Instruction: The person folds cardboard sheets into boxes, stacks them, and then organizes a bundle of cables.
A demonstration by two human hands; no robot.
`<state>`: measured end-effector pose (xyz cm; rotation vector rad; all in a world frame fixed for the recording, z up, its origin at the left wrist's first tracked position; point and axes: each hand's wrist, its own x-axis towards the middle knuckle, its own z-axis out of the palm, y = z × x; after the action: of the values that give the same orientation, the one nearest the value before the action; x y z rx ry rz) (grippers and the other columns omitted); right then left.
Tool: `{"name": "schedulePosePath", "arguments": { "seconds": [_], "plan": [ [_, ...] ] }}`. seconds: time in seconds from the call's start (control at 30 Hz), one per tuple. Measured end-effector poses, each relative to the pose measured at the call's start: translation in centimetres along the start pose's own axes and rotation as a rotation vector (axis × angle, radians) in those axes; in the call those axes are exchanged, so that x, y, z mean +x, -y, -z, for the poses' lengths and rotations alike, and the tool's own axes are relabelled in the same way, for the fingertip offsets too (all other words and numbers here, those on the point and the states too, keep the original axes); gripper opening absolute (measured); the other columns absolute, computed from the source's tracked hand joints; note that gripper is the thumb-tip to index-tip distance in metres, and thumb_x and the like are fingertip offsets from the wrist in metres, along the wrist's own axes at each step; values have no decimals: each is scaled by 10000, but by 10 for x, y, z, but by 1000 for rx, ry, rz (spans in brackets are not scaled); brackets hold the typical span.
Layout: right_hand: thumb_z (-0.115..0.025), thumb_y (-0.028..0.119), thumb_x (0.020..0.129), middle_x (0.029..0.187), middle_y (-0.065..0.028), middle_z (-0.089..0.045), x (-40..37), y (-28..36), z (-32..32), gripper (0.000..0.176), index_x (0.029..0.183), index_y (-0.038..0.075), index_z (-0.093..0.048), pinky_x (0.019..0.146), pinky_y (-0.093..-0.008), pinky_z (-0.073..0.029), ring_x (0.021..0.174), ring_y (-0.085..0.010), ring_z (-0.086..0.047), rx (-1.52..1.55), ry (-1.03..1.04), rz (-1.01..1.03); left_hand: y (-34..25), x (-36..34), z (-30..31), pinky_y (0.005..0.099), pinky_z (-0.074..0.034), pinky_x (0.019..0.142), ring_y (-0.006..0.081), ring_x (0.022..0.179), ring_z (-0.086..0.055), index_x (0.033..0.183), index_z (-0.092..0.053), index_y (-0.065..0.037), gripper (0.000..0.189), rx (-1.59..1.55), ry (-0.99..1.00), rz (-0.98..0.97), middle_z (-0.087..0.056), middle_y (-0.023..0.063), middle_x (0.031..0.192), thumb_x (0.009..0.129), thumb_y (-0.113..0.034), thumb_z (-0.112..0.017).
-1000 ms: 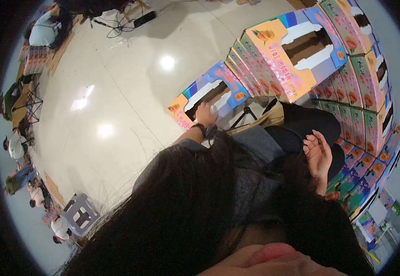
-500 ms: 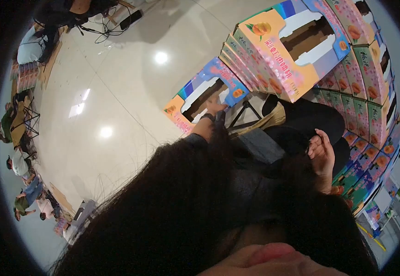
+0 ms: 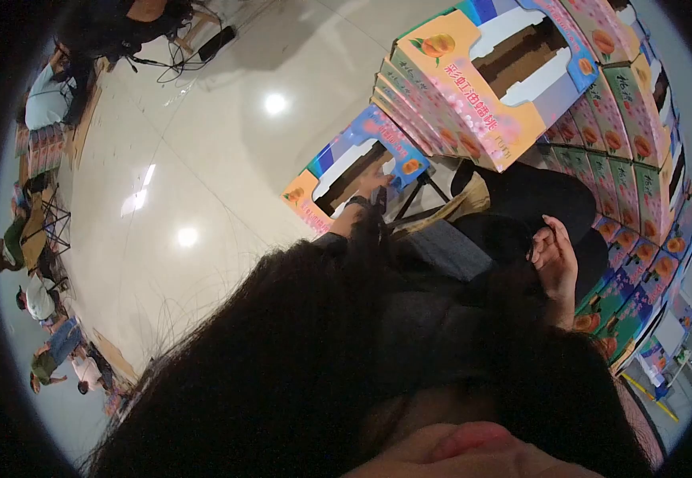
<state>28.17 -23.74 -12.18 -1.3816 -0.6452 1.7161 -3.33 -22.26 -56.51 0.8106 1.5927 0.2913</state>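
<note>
My left hand point(image 3: 371, 182) reaches over a printed fruit carton point(image 3: 298, 186) on the floor, its fingers stretched out at the cut-out opening in the carton's top. Dark hair partly covers that wrist. My right hand point(image 3: 555, 259) is raised beside my dark-clothed leg point(image 3: 541, 203), palm showing and fingers loosely bent, holding nothing. Just beyond the left hand, a row of cartons ends in a larger-looking one point(image 3: 517, 135) with peach pictures, red lettering and a similar cut-out showing brown cardboard inside.
Stacked cartons point(image 3: 637, 111) rise along my right side, with more point(image 3: 633, 279) lower down. Black stool legs point(image 3: 423, 191) stand between the small carton and my leg. Cables point(image 3: 175, 68) lie on the tiled floor point(image 3: 203, 151). Several people sit far left, near more cartons point(image 3: 46, 151).
The whole view has shifted slightly, with the cartons a little further left. My left hand stays at the carton's opening; my right hand has barely moved.
</note>
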Motion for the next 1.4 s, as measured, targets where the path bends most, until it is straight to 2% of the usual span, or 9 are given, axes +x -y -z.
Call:
{"name": "schedulePosePath", "arguments": {
  "seconds": [0.13, 0.23, 0.27, 0.37, 0.47, 0.57, 1.13, 1.23, 1.4],
  "plan": [
    [-373, 235, 981, 876, -81, -553, -2, 2, -3, 346, 1232, 15, -461, 611, -251, -497, 661, -129, -554, 21, -34, -11, 5, 31, -4, 307, -485, 647, 210, 775, -613, 1275, -513, -92, 684, -795, 186, 156, -647, 112, 1020, 732, -448, -727],
    [-392, 250, 974, 863, -83, -553, -1, -1, -2, 350, 1225, 15, -458, 605, -254, -499, 655, -132, -556, 39, -21, -12, -46, 0, 8, 267, -426, 629, 138, 798, -548, 1301, -520, -161, 496, -807, 116, 348, -595, 20, 1083, 853, -346, -626],
    [-399, 254, 972, 857, -83, -553, 1, -4, 0, 352, 1224, 15, -457, 602, -254, -499, 650, -131, -555, 48, -3, 4, -36, 17, 1, 311, -477, 747, 184, 925, -588, 1307, -511, -186, 469, -711, 76, 418, -601, 11, 1162, 862, -302, -602],
    [-409, 254, 965, 846, -103, -572, 5, -5, 6, 354, 1214, 6, -454, 604, -284, -517, 670, -160, -585, 95, 31, 10, 49, 86, -23, 317, -480, 797, 238, 966, -605, 1279, -530, -78, 655, 677, -125, -661, -618, 149, 1123, 744, -390, -744],
    [-411, 247, 961, 834, -120, -586, 4, 0, 7, 356, 1212, -3, -450, 606, -295, -525, 677, -176, -600, 126, 26, -9, 28, 63, -20, 312, -470, 821, 234, 988, -598, 1272, -534, -62, 655, -51, 10, -212, -613, 148, 1140, 738, -376, -748],
    [-417, 241, 958, 824, -131, -593, 6, 0, 12, 359, 1213, -9, -447, 600, -280, -515, 670, -175, -600, 146, 58, -19, 16, 56, -12, 307, -459, 844, 231, 1011, -590, 1264, -538, -47, 655, -205, 27, -127, -608, 146, 1157, 732, -362, -752],
    [-390, 239, 962, 832, -153, -593, 10, 1, 18, 402, 1254, -35, -418, 607, -254, -479, 653, -159, -566, 161, 73, -46, 14, 81, -14, 293, -430, 910, 198, 1074, -565, 1228, -591, -97, 528, -413, 37, 105, -585, 87, 1243, 760, -311, -705],
    [-390, 239, 961, 843, -157, -597, 9, 2, 19, 403, 1254, -36, -418, 616, -258, -480, 660, -161, -569, 150, 77, -53, 0, 71, -13, 282, -437, 820, 186, 976, -564, 1242, -560, -99, 457, -161, 32, -144, -591, 79, 1149, 817, -253, -622],
    [-404, 245, 955, 865, -162, -607, 8, 3, 22, 413, 1251, -42, -417, 643, -274, -500, 694, -175, -603, 194, 121, -77, -23, 57, -7, 278, -424, 739, 161, 891, -548, 1222, -553, -95, 416, -49, 65, -115, -584, 60, 1055, 847, -273, -578]
  ]
}}
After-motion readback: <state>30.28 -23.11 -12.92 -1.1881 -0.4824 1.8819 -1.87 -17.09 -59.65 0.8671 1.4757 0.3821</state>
